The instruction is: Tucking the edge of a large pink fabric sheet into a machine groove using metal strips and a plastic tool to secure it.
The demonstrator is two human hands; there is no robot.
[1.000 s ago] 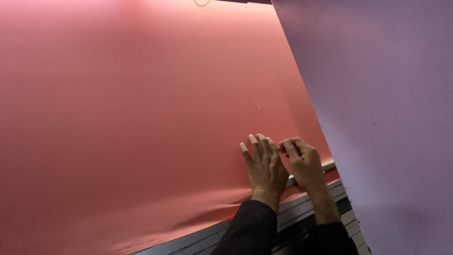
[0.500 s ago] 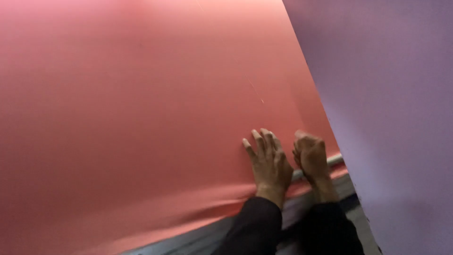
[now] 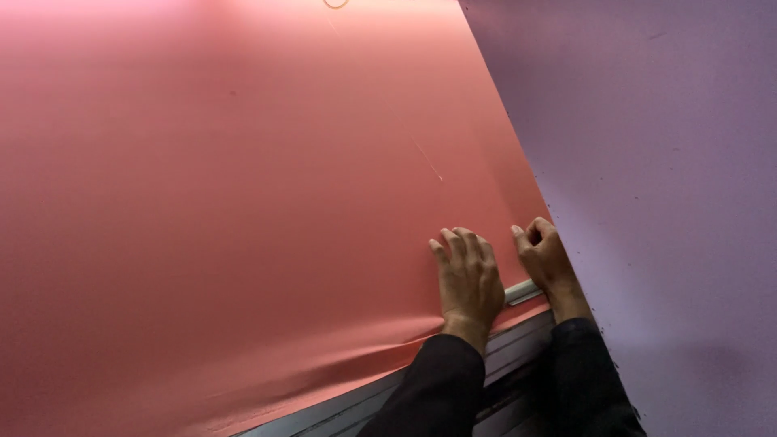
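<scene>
**Both hands down at the corner of a big red sheet**

So there's a huge salmon-red sheet (image 3: 243,186) filling most of the view, smooth and slightly glossy, could be film, paper or coated fabric, can't really tell which. It lies over a metal frame (image 3: 518,348) whose grey rails peek out along the bottom edge.

The left hand (image 3: 467,279) is flat on the sheet near its lower right corner, palm down, fingers together and stretched out, pressing rather than gripping anything. The right hand (image 3: 544,257) sits just beside it, right at the sheet's right edge, with the fingers curled in loosely. It looks like it's pinching or pushing on the edge there, but whether it actually has hold of the material is hard to say.

Between the two hands a short pale bar (image 3: 523,291) shows, lying along the sheet's bottom edge. To the left of the hands the sheet has some shallow wrinkles (image 3: 356,356) running along the lower edge.

Off to the right is a purple surface (image 3: 664,178) with little dark specks on it. Both arms wear dark sleeves (image 3: 441,388).
</scene>
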